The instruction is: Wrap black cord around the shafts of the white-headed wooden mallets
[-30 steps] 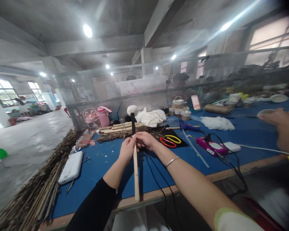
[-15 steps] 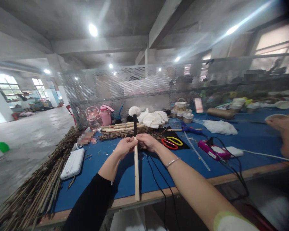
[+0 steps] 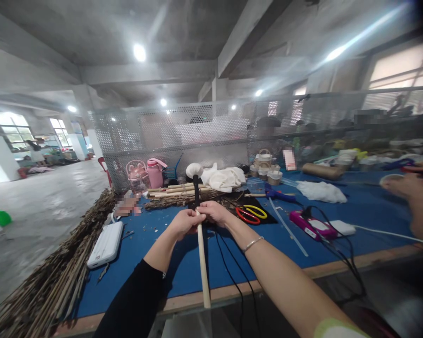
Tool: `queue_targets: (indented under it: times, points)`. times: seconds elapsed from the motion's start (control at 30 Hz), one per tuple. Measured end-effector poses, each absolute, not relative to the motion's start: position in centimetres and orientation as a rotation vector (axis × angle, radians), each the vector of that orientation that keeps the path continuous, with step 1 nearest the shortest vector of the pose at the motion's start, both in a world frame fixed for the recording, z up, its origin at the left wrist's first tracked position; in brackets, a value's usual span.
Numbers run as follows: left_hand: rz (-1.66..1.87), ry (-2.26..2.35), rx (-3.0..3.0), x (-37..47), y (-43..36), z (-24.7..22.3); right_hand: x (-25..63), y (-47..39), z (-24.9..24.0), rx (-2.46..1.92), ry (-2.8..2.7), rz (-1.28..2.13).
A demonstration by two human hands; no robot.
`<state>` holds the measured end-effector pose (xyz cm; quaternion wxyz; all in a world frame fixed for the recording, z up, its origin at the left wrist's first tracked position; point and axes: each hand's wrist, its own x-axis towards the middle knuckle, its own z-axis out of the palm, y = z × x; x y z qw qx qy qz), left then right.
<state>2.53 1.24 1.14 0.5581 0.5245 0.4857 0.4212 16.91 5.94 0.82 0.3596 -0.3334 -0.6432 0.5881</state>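
A pale wooden stick (image 3: 203, 263) lies between my forearms, its near end at the table's front edge. Its far part is wrapped in black (image 3: 196, 190) and ends in a round white cloth-like head (image 3: 194, 170). My left hand (image 3: 187, 222) pinches the stick just below the black wrap. Right beside it, my right hand (image 3: 214, 213) has its fingers closed at the same joint, touching the left fingertips. What exactly the right fingers grip is partly hidden, but they close around the stick's upper part.
Dry twigs (image 3: 56, 267) and a white power bank (image 3: 105, 244) lie left. Behind are a wooden stick bundle (image 3: 176, 190) and white cloth (image 3: 223, 178). To the right are scissors (image 3: 255, 212), a blue glue gun (image 3: 278, 194), a purple power strip (image 3: 312, 226) and another person's hand (image 3: 405, 188).
The stick's near end has shifted slightly right and toward me, and my hands have drawn a little closer. At the right, the other person's hand has moved, and another hand shows behind it.
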Motion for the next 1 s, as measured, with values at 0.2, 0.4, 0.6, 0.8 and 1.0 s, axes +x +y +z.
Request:
queue_targets:
  times: [0.2,0.4,0.6,0.8,1.0]
  points:
    - [1.006,0.991,1.141,2.4,0.9,2.0,17.2,5.9,0.9,-0.713,-1.589,1.684]
    - [0.89,0.835,1.152,1.8,0.5,2.4,17.8,5.8,1.1,-0.603,-1.546,1.827]
    - [0.924,0.871,1.178,2.4,0.7,1.4,17.7,6.0,0.9,-0.686,-1.578,1.743]
    - [1.133,1.378,1.548,3.2,0.4,1.4,17.3,6.4,0.5,-0.817,-1.64,1.561]
    - [1.087,1.279,1.44,2.9,0.4,1.7,17.1,6.2,0.5,-0.835,-1.647,1.538]
